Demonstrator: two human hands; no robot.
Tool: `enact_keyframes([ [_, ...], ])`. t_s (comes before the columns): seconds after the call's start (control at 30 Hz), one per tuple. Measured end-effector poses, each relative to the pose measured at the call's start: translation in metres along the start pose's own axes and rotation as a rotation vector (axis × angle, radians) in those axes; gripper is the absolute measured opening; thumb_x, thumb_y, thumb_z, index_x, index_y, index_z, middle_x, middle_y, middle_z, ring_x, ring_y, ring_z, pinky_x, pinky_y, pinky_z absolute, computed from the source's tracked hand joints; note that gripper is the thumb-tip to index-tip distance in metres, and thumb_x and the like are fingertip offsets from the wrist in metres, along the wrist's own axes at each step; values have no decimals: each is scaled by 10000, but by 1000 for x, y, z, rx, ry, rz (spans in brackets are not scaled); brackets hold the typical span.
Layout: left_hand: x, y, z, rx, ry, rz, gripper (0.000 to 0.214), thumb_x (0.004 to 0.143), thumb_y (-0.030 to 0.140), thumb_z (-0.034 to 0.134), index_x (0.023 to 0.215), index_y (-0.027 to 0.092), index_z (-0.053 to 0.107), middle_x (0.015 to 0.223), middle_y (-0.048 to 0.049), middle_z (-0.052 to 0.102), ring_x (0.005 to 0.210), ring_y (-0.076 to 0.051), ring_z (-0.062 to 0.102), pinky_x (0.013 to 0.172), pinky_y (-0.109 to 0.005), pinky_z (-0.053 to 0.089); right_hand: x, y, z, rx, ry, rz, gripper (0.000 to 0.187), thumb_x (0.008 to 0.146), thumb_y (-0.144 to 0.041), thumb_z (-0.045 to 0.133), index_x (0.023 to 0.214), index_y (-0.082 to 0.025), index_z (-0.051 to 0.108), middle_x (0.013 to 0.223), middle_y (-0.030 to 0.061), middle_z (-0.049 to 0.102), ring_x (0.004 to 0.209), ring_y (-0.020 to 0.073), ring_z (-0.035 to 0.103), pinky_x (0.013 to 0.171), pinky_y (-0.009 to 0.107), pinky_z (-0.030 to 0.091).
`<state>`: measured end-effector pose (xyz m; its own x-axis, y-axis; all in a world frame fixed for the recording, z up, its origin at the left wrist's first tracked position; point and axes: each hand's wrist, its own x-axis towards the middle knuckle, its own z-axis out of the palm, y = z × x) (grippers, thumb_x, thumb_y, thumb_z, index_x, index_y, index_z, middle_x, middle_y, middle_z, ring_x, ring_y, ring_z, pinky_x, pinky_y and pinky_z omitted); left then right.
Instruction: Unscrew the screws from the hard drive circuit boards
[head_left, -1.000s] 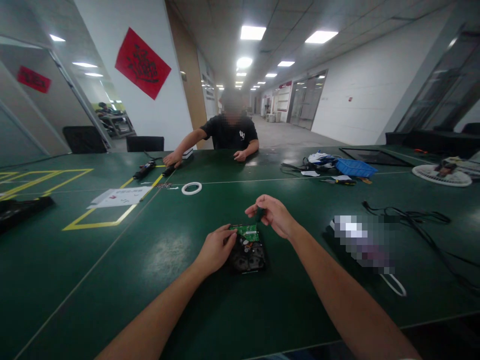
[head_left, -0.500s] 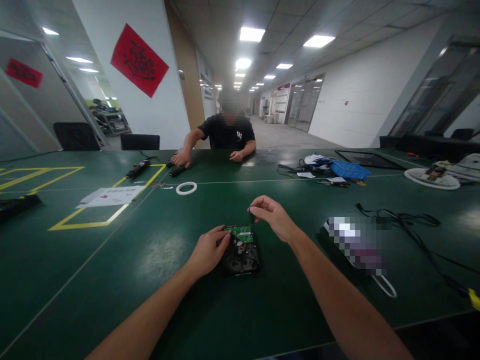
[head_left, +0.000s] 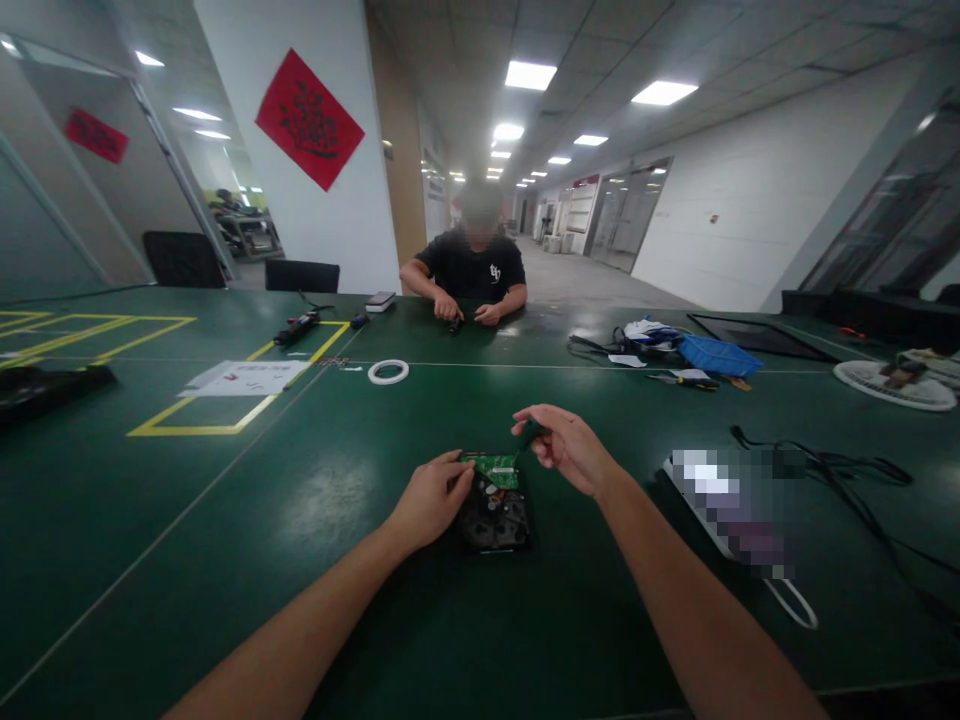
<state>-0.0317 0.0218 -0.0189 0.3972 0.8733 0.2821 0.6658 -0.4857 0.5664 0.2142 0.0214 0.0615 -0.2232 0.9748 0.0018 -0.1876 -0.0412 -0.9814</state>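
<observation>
the right hand, closed round a small dark tool, now leans it more than a moment ago toward the circuit board of the black device, flat on the table under the left hand's slightly parted fingers, so work seems centred there.

Hard drive on table before you. Your left hand at drive's left side; your right hand by its far right corner, small tool between fingers. Ring beyond drive, leftward; paper sheets farther left. Masked item right of your right forearm, cable right of that. Basket beyond both. Co-worker opposite you, behind table.
</observation>
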Motion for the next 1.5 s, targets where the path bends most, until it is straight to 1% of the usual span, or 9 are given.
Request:
enact_keyframes([
  [0.17,0,1,-1,2,0,9,376,1018,345,451,1187,219,762,1303,-87,704,1329,-266,583,1109,-416,472,2,2,4,107,77,-19,345,840,-505,744,961,-183,721,934,60,690,555,74,525,426,215,338],
  [0.37,-1,3,-3,-6,-9,19,374,1024,353,449,1187,232,763,1330,-76,689,1335,-263,577,1115,-415,469,4,7,5,-162,210,-192,318,821,-482,769,864,-190,651,893,42,724,543,74,469,432,215,300],
  [0.5,-1,3,-3,-18,3,32,367,1020,347,457,1164,225,772,1314,-80,698,1338,-273,574,1113,-419,470,4,8,5,-181,119,-200,294,867,-450,689,1043,-217,722,907,28,707,507,62,406,418,216,229],
  [0.6,-1,2,-3,-21,10,30,357,1016,340,466,1165,229,770,1314,-73,699,1334,-274,577,1113,-426,470,4,8,5,-174,74,-146,315,873,-469,653,980,-188,746,990,70,727,491,64,405,398,228,218],
  [0.77,0,2,-3,-16,-4,17,367,1016,347,461,1169,218,769,1299,-72,708,1326,-275,584,1114,-429,470,2,6,2,-14,56,-51,284,848,-473,675,903,-196,644,1021,82,754,491,74,432,389,217,265],
  [1.0,-1,3,-3,-5,-21,8,387,1024,352,446,1210,212,754,1336,-81,686,1346,-272,566,1131,-442,451,2,2,2,141,51,16,321,853,-467,672,1052,-216,684,911,42,681,521,77,478,394,222,228],
  [1.13,-1,1,-2,-8,-19,3,383,1020,352,455,1226,217,749,1349,-76,678,1345,-272,567,1128,-438,455,1,0,0,23,52,-17,306,825,-469,723,952,-193,686,963,48,696,522,68,464,400,229,196],
  [1.3,-1,1,-2,-17,-4,28,377,1023,352,456,1202,219,760,1320,-79,695,1334,-282,576,1117,-441,467,1,2,0,-127,84,-122,262,821,-418,757,854,-184,643,1004,57,748,532,57,425,440,220,247],
  [1.5,-2,2,-2,-15,4,24,370,1022,338,461,1205,214,758,1319,-86,695,1333,-275,578,1117,-428,465,0,3,2,-125,-12,-69,320,884,-438,656,1094,-203,711,1053,84,756,496,65,426,408,225,227],
])
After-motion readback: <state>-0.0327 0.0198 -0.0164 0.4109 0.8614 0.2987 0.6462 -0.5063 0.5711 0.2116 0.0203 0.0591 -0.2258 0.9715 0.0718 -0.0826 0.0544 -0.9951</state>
